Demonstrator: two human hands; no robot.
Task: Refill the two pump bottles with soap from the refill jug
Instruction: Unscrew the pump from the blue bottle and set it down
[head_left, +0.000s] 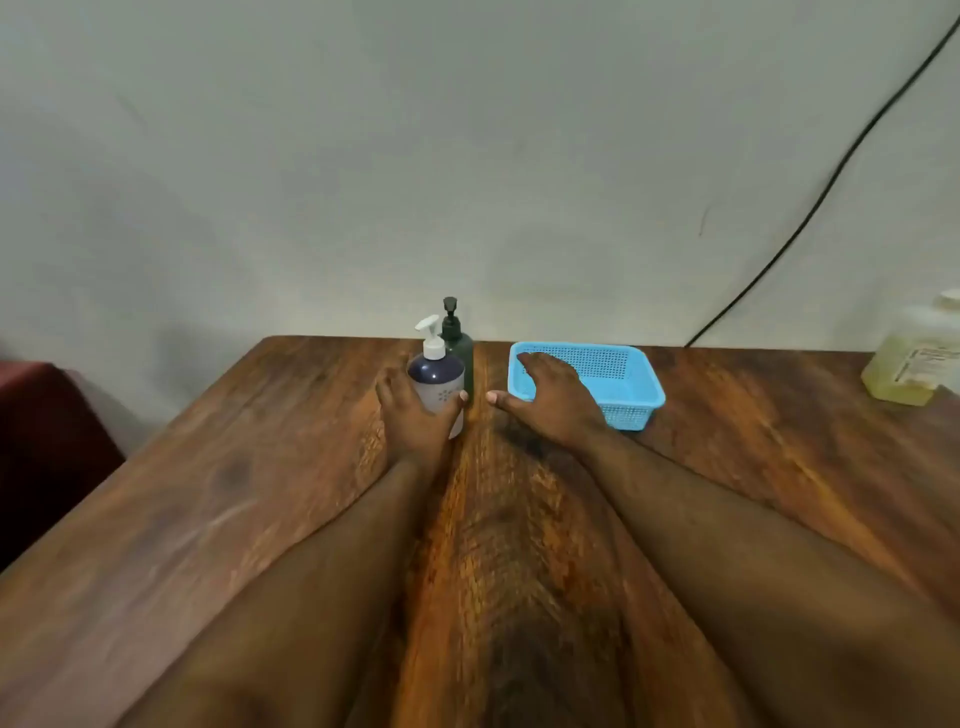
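A wooden tabletop (208, 493) ran up to a pale wall (467, 156), seen from above by a person reaching forward with both bare forearms. Near the far edge stood two pump bottles. The blue bottle (435, 376), with a white pump, stood upright, and the left hand (415, 421) gripped it from the near side, thumb and fingers curled around its lower body. The green bottle (457, 345), with a dark pump, stood upright just behind the blue bottle and slightly to its right, partly hidden by it. Whether the two touched could not be told.

To the right of the blue bottle, the right hand (553, 397) was held open with fingers spread and holding nothing, its thumb pointing toward the bottle. It covered the near left corner of a light blue perforated basket (618, 371), which sat just right of the bottles. Whether the hand touched the basket could not be told.

Well to the right of the basket, at the picture's edge, stood the jug (917, 358), clear with yellow liquid, cut off by the frame. A black cable (831, 176) ran down the wall behind the basket. Far left of the blue bottle, beyond the tabletop, was a dark red seat (47, 436).
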